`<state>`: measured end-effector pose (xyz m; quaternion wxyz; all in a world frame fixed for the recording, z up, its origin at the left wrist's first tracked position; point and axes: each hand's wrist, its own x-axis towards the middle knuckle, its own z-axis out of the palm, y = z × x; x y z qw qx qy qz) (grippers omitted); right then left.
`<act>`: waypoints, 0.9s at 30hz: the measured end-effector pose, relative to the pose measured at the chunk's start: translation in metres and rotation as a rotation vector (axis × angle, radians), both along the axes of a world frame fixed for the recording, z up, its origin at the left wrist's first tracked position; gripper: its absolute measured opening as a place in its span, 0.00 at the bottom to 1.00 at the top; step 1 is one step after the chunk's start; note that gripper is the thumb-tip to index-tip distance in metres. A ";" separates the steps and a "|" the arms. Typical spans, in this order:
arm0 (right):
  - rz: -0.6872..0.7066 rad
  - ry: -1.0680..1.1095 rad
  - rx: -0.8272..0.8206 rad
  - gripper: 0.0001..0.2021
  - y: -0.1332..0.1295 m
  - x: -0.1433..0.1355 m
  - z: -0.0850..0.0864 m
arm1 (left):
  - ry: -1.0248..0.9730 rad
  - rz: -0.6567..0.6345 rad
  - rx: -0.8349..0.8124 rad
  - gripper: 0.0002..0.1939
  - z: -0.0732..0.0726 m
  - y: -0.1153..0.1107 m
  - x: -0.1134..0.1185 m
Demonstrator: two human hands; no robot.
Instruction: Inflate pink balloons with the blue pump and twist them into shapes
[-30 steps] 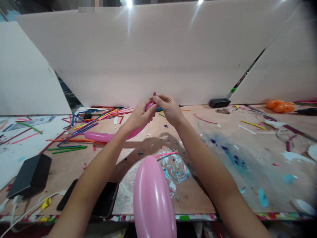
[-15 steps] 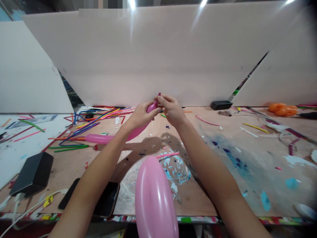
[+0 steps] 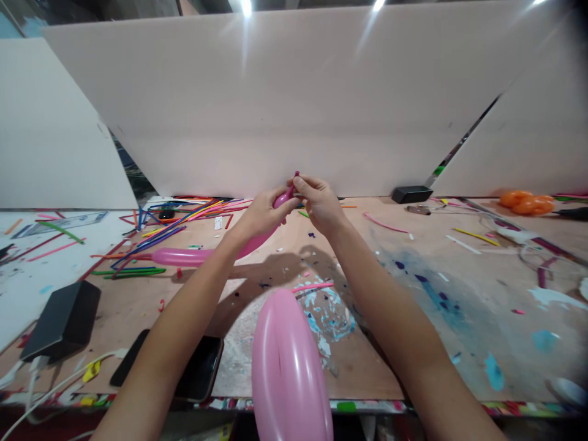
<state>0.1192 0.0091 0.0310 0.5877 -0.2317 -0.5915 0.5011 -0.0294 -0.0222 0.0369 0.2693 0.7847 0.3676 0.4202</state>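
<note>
Both hands are raised over the far middle of the table, around the end of a long pink balloon (image 3: 184, 257). My left hand (image 3: 264, 214) is wrapped round the inflated part just behind its neck. With thumb and fingers, my right hand (image 3: 316, 199) pinches the dark pink neck, and the nozzle tip pokes up above the fingers. The balloon's body runs down left behind my left forearm to the table, narrowing to a thin end among loose balloons. Close to me, a fat pink inflated balloon (image 3: 289, 367) stands at the table's front edge; its lower end is out of view.
Uninflated balloons (image 3: 160, 239) in several colours lie scattered at the left. A phone (image 3: 202, 367) rests under my left forearm, beside a black power adapter (image 3: 64, 321) with a white cable. White panels (image 3: 298, 110) wall the back. An orange balloon shape (image 3: 526, 202) sits far right.
My hands keep nearly the same grip and place. The pink balloon's thin end has shifted slightly left on the table.
</note>
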 end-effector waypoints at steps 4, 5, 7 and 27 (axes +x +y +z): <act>-0.083 0.073 0.000 0.18 0.003 0.005 0.002 | 0.027 0.025 -0.056 0.18 0.001 -0.003 -0.001; -0.087 0.080 0.001 0.17 0.003 0.005 0.002 | 0.020 0.023 -0.048 0.17 0.001 -0.005 0.000; -0.078 0.071 0.003 0.17 0.004 0.005 0.002 | -0.001 0.013 -0.010 0.16 0.000 -0.007 0.001; -0.074 0.091 -0.013 0.18 0.005 0.001 0.000 | 0.073 0.032 0.000 0.16 0.001 -0.006 0.000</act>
